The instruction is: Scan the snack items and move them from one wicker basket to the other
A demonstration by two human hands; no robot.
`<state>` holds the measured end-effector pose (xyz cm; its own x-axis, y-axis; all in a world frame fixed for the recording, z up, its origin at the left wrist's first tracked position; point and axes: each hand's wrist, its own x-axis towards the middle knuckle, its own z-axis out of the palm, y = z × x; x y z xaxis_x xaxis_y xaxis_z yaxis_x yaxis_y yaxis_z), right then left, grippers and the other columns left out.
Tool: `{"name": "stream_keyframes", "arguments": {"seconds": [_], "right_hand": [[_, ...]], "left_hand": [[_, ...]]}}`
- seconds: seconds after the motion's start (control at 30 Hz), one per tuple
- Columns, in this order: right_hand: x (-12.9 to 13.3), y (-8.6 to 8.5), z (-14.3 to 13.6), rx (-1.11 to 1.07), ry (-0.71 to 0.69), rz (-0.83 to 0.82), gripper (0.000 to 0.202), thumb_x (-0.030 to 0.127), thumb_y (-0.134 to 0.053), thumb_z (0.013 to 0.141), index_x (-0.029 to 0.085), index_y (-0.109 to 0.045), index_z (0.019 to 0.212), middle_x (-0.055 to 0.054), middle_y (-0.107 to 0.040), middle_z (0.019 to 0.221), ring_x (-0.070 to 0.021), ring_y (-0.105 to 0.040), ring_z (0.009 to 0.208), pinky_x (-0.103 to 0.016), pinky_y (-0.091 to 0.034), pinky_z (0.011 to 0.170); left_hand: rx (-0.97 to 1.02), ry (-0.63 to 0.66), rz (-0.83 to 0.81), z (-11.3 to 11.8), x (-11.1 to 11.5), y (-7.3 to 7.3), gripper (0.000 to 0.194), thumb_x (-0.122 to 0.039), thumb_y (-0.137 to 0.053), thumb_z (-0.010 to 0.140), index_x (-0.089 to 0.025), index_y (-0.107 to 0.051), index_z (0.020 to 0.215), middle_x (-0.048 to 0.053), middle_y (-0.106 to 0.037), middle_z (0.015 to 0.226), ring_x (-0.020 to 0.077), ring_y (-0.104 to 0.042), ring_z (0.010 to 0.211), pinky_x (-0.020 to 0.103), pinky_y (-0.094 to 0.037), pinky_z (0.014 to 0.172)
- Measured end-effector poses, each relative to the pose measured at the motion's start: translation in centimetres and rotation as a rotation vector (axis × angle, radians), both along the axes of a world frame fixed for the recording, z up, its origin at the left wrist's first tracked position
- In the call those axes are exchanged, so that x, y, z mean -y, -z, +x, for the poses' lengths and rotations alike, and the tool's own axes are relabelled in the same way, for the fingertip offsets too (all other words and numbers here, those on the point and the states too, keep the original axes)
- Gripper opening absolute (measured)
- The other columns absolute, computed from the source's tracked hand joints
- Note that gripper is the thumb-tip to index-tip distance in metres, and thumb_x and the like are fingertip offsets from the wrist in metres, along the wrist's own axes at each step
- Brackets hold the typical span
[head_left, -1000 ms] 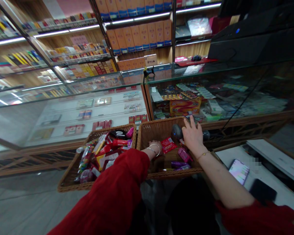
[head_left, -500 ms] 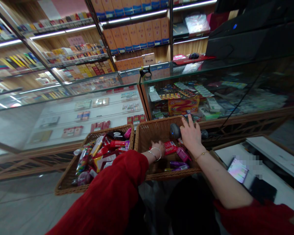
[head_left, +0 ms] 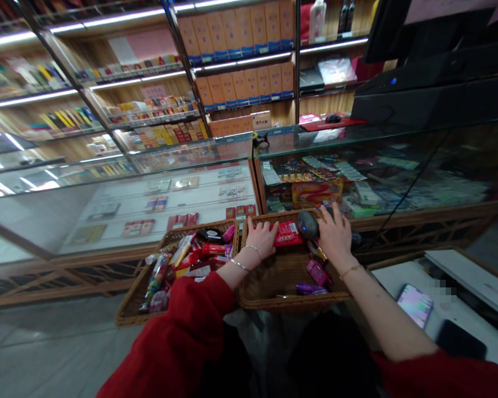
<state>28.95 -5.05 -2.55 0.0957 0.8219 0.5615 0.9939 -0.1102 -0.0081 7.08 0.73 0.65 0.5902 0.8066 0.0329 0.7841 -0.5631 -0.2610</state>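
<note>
My left hand [head_left: 262, 239], with a silver bangle at the wrist, is over the far left of the right wicker basket [head_left: 249, 303]. Its fingers grip the left end of a red packet [head_left: 288, 234]. My right hand [head_left: 335, 236] is at the basket's far right corner, closed over the handle of a dark grey handheld scanner [head_left: 308, 225] with a small blue light. The scanner's head is beside the red packet. Below my right hand, a pink package [head_left: 318, 273] and a purple tube [head_left: 311, 289] lie in the basket.
A second wicker basket [head_left: 126, 307] on the left is heaped with sweets and small packages. Behind stand a glass display counter [head_left: 216, 155] and stocked shelves. At right, a phone [head_left: 415, 305] and a dark flat object [head_left: 460, 339] lie on a white surface.
My left hand and the red packet have moved up toward the basket's far side, nearer the scanner. My right hand stays at the scanner. The whole view has shifted.
</note>
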Motion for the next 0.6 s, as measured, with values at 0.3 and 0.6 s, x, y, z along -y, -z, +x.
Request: {"name": "stream_keyframes", "arguments": {"seconds": [0.3,0.6], "right_hand": [[0.5,-0.6,-0.8,0.016,-0.076,0.045,0.033,0.013,-0.062,0.077,0.017,-0.074,0.108,-0.009,-0.056,0.152,-0.0352,-0.033,0.150,-0.048,-0.041,0.105],[1.2,-0.9,-4.3,0.024,-0.113,0.075,0.036,0.009,-0.059,0.076,0.017,-0.073,0.108,-0.007,-0.055,0.152,-0.0331,-0.034,0.150,-0.047,-0.038,0.112]], "left_hand": [[0.119,-0.033,0.165,-5.8,0.4,-0.7,0.069,-0.026,-0.066,0.088,-0.037,-0.044,0.152,0.012,-0.047,0.154,0.0365,-0.041,0.140,0.077,-0.007,0.119],[0.178,-0.031,0.191,-6.6,0.0,0.4,0.063,-0.020,-0.061,0.092,-0.039,-0.048,0.150,0.012,-0.044,0.159,0.0360,-0.037,0.147,0.077,-0.011,0.120]]}}
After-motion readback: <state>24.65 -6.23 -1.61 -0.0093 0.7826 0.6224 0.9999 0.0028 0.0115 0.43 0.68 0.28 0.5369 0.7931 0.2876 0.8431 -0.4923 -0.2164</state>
